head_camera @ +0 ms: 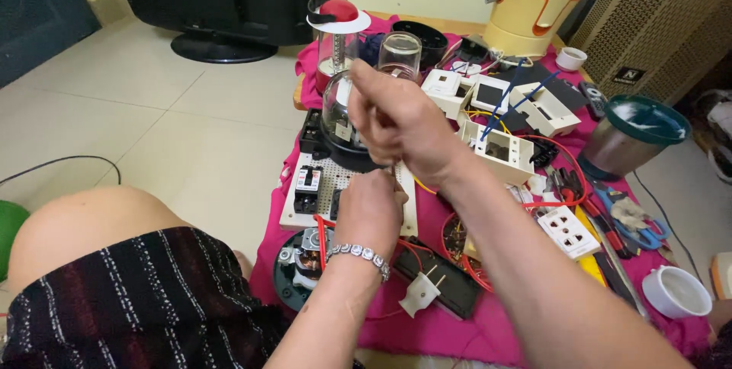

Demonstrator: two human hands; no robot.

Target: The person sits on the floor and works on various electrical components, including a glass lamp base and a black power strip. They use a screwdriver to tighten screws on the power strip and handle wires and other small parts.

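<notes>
Both hands, right hand [396, 121] above left hand [371, 209], meet over the perforated board [324, 178].

A pink cloth [450, 331] covers the low table; sockets [568, 232], scissors [637, 224], white cup [675, 291] and perforated board [316, 213] lie on it.

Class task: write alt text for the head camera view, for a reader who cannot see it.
Two hands work close together over a white perforated board on a pink cloth: the right hand above, the braceleted left hand below. Switches, sockets, wires and blender jars surround them.

Both hands, left hand [371, 205] and right hand [396, 121], work over a perforated board [305, 216]
</notes>
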